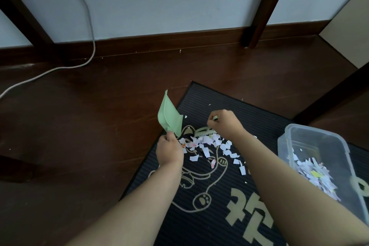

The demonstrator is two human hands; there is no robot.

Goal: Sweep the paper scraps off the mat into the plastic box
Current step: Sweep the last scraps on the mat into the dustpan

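A dark ribbed mat [235, 110] with a beige cartoon print lies on the floor. Several white paper scraps [207, 146] are bunched near its left edge. My left hand [169, 151] grips the handle of a light green dustpan [169, 116], which is tilted up off the mat just left of the scraps. My right hand [224, 124] grips a small pale green brush [205, 132], whose head sits at the far side of the scrap pile. A clear plastic box [319, 146] stands on the mat's right side with several scraps inside.
Dark wooden floor [79, 126] surrounds the mat. A white cable [60, 68] runs across the floor at left. Dark furniture legs [257, 26] stand by the wall, and a beige cabinet [347, 32] is at right. Stray scraps lie beyond the mat's far edge.
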